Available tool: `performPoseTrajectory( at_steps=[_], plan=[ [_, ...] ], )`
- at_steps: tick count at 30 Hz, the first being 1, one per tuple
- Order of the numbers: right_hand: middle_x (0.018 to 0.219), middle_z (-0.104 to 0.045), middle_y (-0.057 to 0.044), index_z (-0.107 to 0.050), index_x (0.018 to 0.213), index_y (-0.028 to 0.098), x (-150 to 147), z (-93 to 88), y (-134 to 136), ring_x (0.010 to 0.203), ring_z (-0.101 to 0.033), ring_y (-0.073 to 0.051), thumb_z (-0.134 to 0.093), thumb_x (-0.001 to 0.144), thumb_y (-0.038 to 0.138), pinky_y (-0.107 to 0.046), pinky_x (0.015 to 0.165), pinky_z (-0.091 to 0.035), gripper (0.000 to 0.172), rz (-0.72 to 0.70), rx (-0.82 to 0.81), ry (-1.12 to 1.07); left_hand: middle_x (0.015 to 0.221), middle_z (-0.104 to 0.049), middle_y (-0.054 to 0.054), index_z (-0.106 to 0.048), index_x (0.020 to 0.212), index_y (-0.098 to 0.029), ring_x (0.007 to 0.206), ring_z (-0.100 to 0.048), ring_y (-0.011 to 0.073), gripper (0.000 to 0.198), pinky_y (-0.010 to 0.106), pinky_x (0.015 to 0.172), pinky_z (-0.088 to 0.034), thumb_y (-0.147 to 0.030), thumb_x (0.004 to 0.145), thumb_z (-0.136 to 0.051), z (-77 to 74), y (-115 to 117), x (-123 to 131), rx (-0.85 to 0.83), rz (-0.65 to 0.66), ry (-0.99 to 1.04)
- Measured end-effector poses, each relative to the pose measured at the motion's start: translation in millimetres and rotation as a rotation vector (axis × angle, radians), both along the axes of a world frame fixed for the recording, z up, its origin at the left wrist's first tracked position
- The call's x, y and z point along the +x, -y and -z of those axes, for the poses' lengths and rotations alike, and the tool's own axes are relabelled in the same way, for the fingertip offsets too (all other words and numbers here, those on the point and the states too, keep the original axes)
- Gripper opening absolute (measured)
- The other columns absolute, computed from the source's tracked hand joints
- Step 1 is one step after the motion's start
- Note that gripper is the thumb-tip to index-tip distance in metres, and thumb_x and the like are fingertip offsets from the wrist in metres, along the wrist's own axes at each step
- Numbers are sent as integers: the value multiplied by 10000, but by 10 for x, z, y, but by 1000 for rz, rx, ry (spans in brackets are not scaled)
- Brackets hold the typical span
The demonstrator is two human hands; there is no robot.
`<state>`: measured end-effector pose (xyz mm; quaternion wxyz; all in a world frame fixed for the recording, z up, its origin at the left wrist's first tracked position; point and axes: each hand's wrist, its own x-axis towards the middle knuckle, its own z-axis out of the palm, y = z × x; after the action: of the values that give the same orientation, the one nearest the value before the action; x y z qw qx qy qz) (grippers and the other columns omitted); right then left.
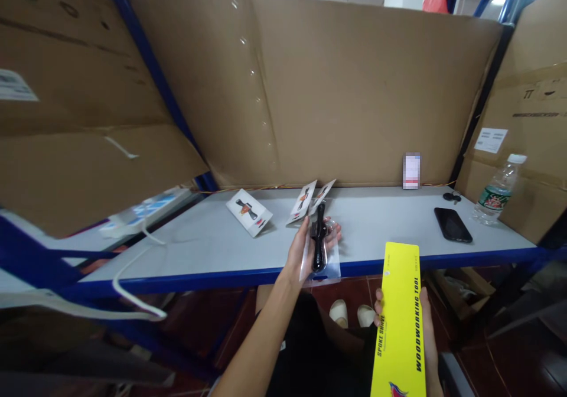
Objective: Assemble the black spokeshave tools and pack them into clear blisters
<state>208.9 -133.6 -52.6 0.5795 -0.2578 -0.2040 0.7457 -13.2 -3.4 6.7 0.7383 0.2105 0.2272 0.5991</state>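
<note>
My left hand (298, 250) holds a clear plastic blister pack over the shelf's front edge, with a black spokeshave (318, 246) inside it. Part of the fingers shows behind the plastic. Lower right, my right hand (429, 335) grips a long yellow box (398, 320) printed "SPOKE SHAVE" and "WOODWORKING TOOL"; its palm is hidden behind the box. Just beyond the blister pack, a white card (302, 202) with a tool picture is propped up, and a second card (326, 191) leans beside it. Another picture card (248, 212) stands tilted farther left.
A grey shelf top (199, 249) has a blue front rail. On its right are a black phone (452, 225), a small dark object (452, 197) and a plastic bottle (494, 193). A lit phone (411, 171) leans on the cardboard back wall (354, 90). White cables (128, 290) hang at left.
</note>
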Motion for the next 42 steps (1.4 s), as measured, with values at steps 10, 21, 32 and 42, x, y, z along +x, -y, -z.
performPoseTrajectory(
  at_steps=[10,21,32,42],
  plan=[
    [818,-672,-90,-713,1020,201,25,-21,-17,686,-619,-261,-709,683,781,-390,630,-512,671,-11,22,26,1017,-742,183,-676,1043,-98,1081,-712,322,355,466,962,-585,-412,984,-523,-16,21,22,23,-21,-14],
    [1274,-622,-101,-594,1297,170,47,26,-8,1068,-647,-235,-629,984,384,-449,890,-575,381,-40,25,-8,998,-742,178,-659,1087,-109,1049,-724,310,389,456,926,-601,-438,995,-473,26,-57,6,-40,-7,14],
    [971,-682,-83,-689,1071,161,112,137,-71,780,-648,-209,-659,867,656,-363,701,-565,536,-56,21,-23,1014,-735,181,-647,1114,-113,1022,-729,312,394,464,897,-609,-453,978,-498,85,-112,-19,-49,7,44],
    [830,-649,-63,-684,974,180,164,124,-150,630,-549,-172,-724,704,755,-307,589,-485,637,-59,40,-27,1021,-740,194,-669,1096,-106,1060,-716,320,402,463,923,-597,-466,956,-559,151,-142,-16,-11,-9,66]
  ],
)
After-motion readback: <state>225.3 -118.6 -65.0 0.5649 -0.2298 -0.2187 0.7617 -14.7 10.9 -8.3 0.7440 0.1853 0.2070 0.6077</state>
